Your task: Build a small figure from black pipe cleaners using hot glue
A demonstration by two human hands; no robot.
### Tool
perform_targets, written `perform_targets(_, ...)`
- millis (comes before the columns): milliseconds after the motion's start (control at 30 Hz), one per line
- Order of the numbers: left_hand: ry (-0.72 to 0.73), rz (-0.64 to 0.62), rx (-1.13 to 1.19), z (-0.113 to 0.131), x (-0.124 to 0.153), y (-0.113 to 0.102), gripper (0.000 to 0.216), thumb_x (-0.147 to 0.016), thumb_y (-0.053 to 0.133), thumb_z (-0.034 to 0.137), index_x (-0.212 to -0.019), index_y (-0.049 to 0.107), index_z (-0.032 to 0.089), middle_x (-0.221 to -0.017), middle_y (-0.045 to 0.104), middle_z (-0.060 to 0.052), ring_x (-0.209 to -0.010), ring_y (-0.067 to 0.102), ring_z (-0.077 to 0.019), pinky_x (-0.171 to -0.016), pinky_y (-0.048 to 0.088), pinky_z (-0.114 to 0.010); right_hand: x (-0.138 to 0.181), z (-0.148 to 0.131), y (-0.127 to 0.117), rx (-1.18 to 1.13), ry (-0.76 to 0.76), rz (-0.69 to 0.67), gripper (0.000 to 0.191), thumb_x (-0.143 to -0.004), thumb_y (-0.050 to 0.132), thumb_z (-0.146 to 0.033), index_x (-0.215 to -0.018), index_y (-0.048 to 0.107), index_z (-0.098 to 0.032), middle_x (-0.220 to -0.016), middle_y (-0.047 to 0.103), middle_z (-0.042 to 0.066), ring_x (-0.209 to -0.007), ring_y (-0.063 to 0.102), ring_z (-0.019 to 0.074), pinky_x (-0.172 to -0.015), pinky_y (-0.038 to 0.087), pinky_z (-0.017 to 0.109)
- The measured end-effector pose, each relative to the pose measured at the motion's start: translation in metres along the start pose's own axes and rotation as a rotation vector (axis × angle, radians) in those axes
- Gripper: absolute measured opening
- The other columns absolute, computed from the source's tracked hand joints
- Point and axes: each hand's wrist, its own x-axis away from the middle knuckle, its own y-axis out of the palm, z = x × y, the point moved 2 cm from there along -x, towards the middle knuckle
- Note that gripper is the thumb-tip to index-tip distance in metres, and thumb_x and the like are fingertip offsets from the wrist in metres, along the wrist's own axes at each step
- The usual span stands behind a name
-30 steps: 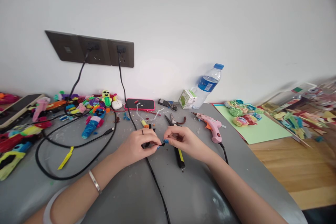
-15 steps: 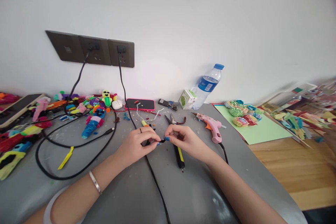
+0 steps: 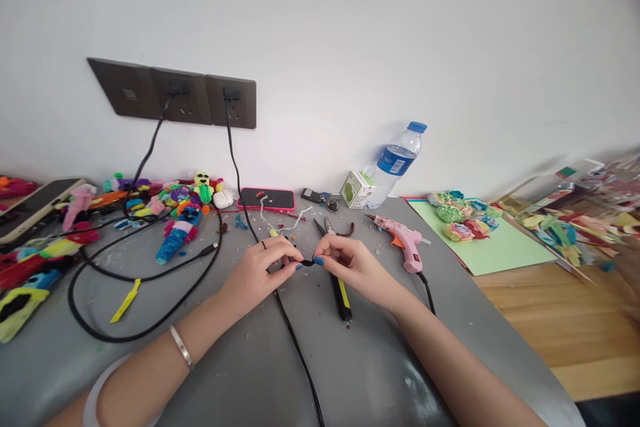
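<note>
My left hand [image 3: 257, 273] and my right hand [image 3: 347, 265] meet over the middle of the grey mat [image 3: 240, 360], fingers pinched together on a small black piece [image 3: 307, 263] held between them. Both hands have blue-painted nails. A black cable [image 3: 295, 343] runs under my left hand toward me. A black and yellow tool [image 3: 343, 297] lies just under my right hand. Scissors [image 3: 327, 227] lie a little beyond the fingers.
A pink glue gun [image 3: 405, 240] lies right of my hands. Behind are a water bottle [image 3: 395, 163], a green carton [image 3: 356, 188], a pink-cased phone [image 3: 266, 199] and wall sockets [image 3: 175, 92]. Colourful fuzzy figures [image 3: 175, 213] crowd the left; paper flowers [image 3: 463, 217] lie on a green sheet.
Both hands have risen slightly and moved a little away from me, still pinching the small black piece. Everything else lies as before.
</note>
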Motion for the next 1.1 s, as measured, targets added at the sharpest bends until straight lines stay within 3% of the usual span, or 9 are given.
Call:
perform_targets(167,-0.001,0.01,0.005,0.0017,-0.0003,-0.0001,0.017,-0.089,0.054,0.007,-0.088,0.064,0.02,-0.085,0.068,-0.002,-0.07,0.063,-0.0104,-0.06,0.05,-0.018,-0.0004,0.0005,-0.001,-0.02,-0.02,0.039,0.024,-0.094,0.055,-0.042,-0.092,0.061,-0.019,-0.071,0.048,-0.002,-0.061,0.039,0.0128,-0.055,0.032,0.025)
perform_targets(400,-0.005,0.063,-0.045,0.0043,-0.0015,-0.0021,0.015,-0.087,0.053,0.008,-0.087,0.062,0.02,-0.08,0.066,-0.001,-0.067,0.061,-0.0108,-0.059,0.049,-0.019,-0.0003,0.0028,-0.0033,-0.008,-0.061,0.116,0.02,-0.093,0.058,-0.039,-0.094,0.062,-0.019,-0.068,0.043,-0.003,-0.059,0.037,0.0129,-0.054,0.031,0.025)
perform_targets(733,0.027,0.037,-0.033,0.0021,0.0004,0.0001,0.015,-0.089,0.054,0.006,-0.089,0.061,0.02,-0.083,0.066,0.0,-0.068,0.061,-0.01,-0.063,0.049,-0.019,-0.0006,0.0022,0.0004,-0.017,-0.054,0.064,0.017,-0.091,0.062,-0.035,-0.093,0.066,-0.019,-0.065,0.037,-0.005,-0.059,0.033,0.0121,-0.054,0.026,0.026)
perform_targets(1100,0.018,0.003,-0.023,0.0014,0.0004,0.0013,0.014,-0.087,0.057,0.006,-0.087,0.063,0.019,-0.083,0.066,0.0,-0.07,0.062,-0.0096,-0.067,0.049,-0.019,0.0014,0.0051,0.0006,0.172,-0.204,0.071,0.004,-0.09,0.065,-0.023,-0.093,0.065,-0.021,-0.069,0.04,-0.004,-0.058,0.034,0.0117,-0.053,0.027,0.026)
